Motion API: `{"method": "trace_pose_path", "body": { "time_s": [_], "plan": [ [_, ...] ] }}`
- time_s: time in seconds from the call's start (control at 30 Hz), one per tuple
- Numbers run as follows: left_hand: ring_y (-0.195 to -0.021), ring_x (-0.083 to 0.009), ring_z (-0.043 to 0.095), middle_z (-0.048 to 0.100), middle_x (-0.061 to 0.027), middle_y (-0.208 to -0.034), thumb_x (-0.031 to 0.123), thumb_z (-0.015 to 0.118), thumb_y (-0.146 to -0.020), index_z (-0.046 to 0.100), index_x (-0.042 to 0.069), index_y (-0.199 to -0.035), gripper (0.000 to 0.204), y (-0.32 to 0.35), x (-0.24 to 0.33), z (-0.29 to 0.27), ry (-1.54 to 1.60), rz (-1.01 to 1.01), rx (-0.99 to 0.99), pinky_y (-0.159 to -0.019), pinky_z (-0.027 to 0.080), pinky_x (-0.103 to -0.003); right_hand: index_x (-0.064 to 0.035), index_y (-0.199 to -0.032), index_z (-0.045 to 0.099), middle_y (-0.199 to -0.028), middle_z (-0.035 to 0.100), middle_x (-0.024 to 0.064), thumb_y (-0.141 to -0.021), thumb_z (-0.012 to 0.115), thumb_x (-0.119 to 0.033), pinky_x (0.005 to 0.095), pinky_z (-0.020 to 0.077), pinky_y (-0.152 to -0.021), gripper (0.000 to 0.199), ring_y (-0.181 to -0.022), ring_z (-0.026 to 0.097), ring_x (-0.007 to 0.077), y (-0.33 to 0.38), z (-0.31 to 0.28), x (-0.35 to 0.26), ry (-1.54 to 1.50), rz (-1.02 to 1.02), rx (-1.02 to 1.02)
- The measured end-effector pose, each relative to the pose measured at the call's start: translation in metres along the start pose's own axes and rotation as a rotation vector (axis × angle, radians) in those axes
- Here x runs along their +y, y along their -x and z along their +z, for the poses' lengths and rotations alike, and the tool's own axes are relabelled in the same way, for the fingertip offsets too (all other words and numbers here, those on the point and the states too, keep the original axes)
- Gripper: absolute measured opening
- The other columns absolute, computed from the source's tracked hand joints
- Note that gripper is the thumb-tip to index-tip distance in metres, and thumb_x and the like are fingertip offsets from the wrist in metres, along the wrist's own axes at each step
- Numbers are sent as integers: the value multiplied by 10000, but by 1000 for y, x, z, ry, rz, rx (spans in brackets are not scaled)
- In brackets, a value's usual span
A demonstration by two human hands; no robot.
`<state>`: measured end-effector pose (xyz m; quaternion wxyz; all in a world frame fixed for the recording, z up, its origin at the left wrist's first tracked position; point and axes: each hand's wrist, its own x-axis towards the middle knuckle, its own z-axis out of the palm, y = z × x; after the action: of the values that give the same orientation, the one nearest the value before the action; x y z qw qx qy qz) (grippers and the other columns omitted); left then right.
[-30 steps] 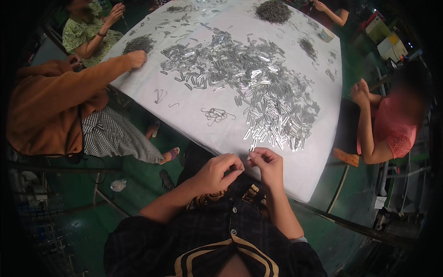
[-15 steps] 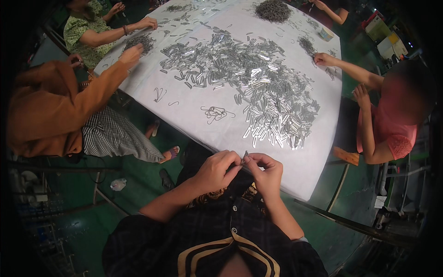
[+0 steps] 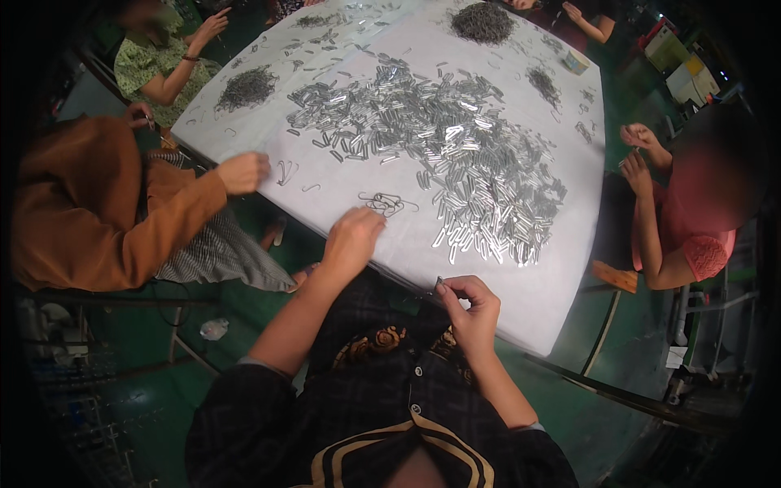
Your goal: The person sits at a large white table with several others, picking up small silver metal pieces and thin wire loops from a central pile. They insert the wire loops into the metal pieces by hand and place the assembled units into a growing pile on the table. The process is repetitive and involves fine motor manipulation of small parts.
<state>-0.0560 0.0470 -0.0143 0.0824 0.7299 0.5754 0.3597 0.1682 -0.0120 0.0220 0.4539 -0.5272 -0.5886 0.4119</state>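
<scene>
Apparently the step is picking: the left hand (image 3: pixel 351 242), its grip unreadable, meets wire hooks (image 3: pixel 389 202) by the near edge of the surface (image 3: pixel 525 313); the right hand (image 3: pixel 472 313) pinches a metal piece (image 3: pixel 440 281); overlaps call for careful separating

No text, label, number or sign is legible in the head view. The pale tub (image 3: pixel 577 62) at the far right of the table (image 3: pixel 521 313) bears a coloured band of print, too small to read. The white panel (image 3: pixel 691 84) beyond the table and the white sheet (image 3: pixel 675 356) at lower right show no decipherable lettering at this scale. The gold motif on the dark lap cloth (image 3: pixel 370 346) cannot be resolved as writing. Any marks on the heaped metal clips (image 3: pixel 455 146) are likewise unreadable.
</scene>
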Motion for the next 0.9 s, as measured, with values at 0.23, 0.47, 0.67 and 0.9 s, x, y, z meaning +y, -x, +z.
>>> {"method": "trace_pose_path", "body": {
  "time_s": [0.23, 0.47, 0.67, 0.9],
  "plan": [
    [-809, -283, 567, 571, -97, -834, 16, 568, -725, 606, 38, -744, 48, -17, -39, 27, -317, 77, -55, -698, 497, -398, 36, -823, 682, -781, 669, 118, -792, 696, -14, 279, 488, -661, 60, -700, 643, 185, 4, -3, 5, 28, -3, 9],
    [-749, -265, 583, 607, -103, -833, 36, 603, -803, 598, 19, -832, 33, -29, -40, 19, -76, 22, -63, -650, 488, -355, 32, -835, 682, -790, 671, 118, -794, 694, -9, 279, 495, -658, 59, -702, 645, 183, 6, -3, 11, 30, 20, 8],
    [-651, -84, 544, 630, -30, -806, 53, 596, -884, 587, 7, -916, 56, -17, -12, 2, 827, -454, -246, -603, 445, -229, 38, -851, 666, -812, 665, 101, -807, 679, 13, 256, 498, -679, 53, -722, 632, 138, 4, -2, 14, 39, -24, -23],
    [-690, 1, 464, 545, 43, -816, 69, 589, -923, 561, 15, -963, 73, 26, 63, -2, 1197, -414, -456, -603, 392, -174, 31, -847, 664, -803, 663, 97, -795, 676, 19, 260, 493, -667, 55, -715, 629, 140, 4, 0, 11, 67, -37, -41]
  ]
}}
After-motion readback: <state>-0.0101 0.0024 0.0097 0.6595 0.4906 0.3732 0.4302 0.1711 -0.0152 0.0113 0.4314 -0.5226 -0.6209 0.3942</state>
